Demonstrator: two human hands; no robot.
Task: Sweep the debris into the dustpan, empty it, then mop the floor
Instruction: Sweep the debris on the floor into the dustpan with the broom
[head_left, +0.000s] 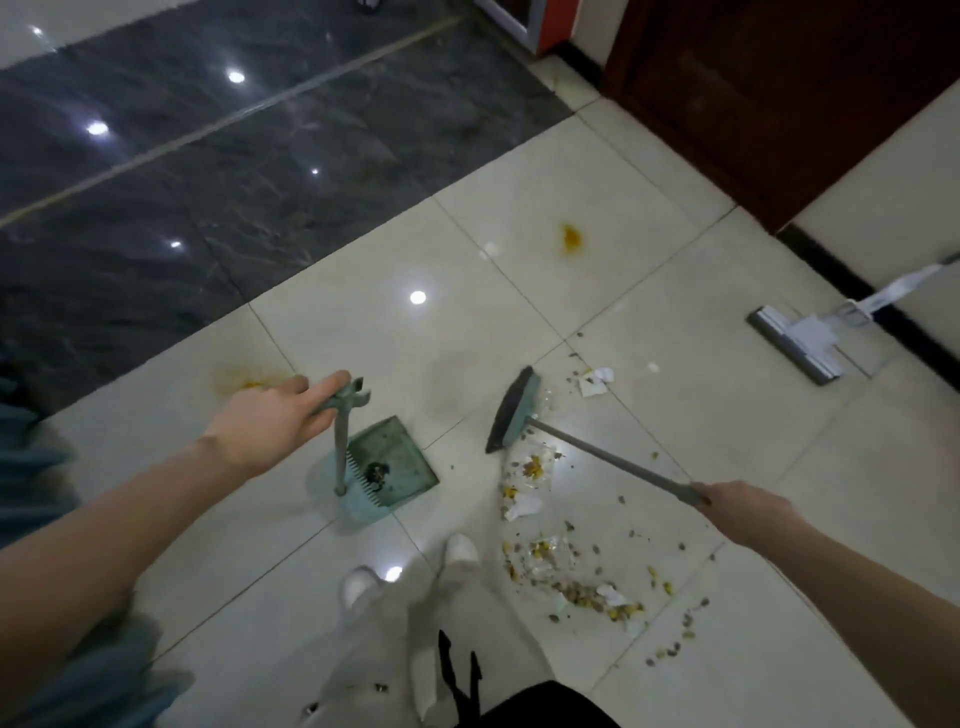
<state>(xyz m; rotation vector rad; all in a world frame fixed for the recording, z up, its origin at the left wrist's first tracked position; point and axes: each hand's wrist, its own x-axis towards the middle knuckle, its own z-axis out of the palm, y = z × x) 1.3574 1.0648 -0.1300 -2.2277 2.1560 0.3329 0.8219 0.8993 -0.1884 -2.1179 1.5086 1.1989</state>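
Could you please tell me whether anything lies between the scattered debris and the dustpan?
Mostly bare tile separates the debris from the dustpan. Only the head of the broom stands there, on the dustpan's side of the upper scraps, and a white shoe sits beside the lower pile's path.

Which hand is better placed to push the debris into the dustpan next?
The right hand: it grips the broom, whose head sits beside the debris. The left hand only holds the dustpan handle.
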